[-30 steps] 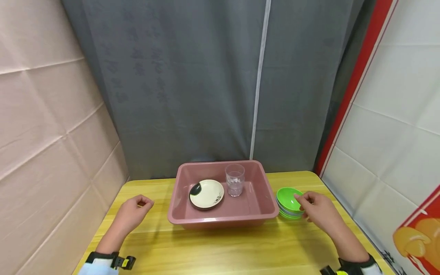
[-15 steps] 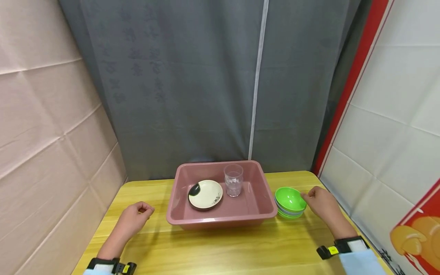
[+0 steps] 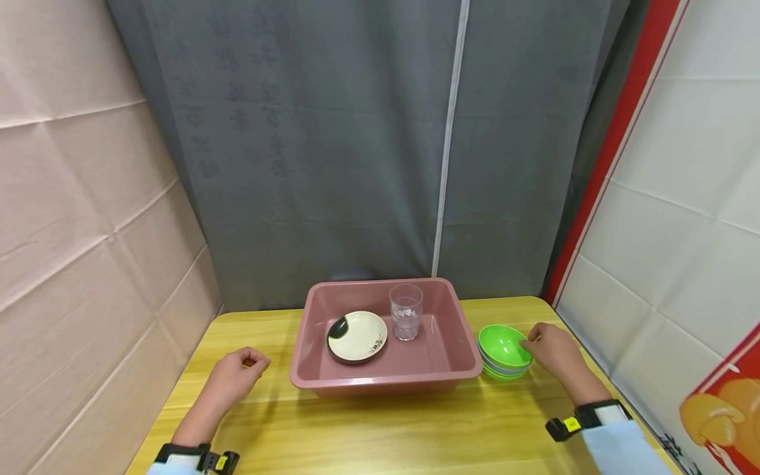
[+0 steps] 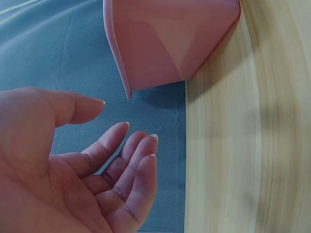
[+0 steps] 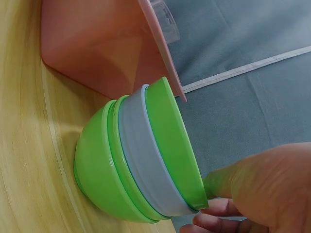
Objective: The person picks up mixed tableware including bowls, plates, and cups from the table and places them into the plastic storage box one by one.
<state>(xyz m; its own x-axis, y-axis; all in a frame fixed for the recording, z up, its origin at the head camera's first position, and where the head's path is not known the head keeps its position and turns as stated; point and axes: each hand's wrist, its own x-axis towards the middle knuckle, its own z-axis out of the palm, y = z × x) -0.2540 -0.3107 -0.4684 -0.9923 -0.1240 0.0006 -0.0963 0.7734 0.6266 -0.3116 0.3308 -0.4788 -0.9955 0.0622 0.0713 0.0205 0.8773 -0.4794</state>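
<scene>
On the right side of the table is a stack of nested bowls, green ones with a grey-blue bowl (image 5: 150, 165) among them. My right hand (image 3: 552, 349) is at the right rim of the top green bowl (image 3: 503, 344). In the right wrist view, the thumb (image 5: 218, 183) reaches over that rim while the fingers curl below it outside, pinching it. The top bowl sits tilted, a wider green band of it showing above the grey-blue one. My left hand (image 3: 234, 376) hovers left of the pink basin (image 3: 388, 380), fingers loosely curled with nothing in them.
Inside the basin a cream dish with a dark patch (image 3: 359, 333) lies left and a clear glass (image 3: 406, 316) stands right. The wooden table (image 3: 380, 435) meets a grey curtain (image 3: 332, 165) behind and cloth walls at both sides.
My right hand has drawn back from over the bowls to the right edge of the top green bowl, its forearm turning. The left hand has shifted slightly toward me.
</scene>
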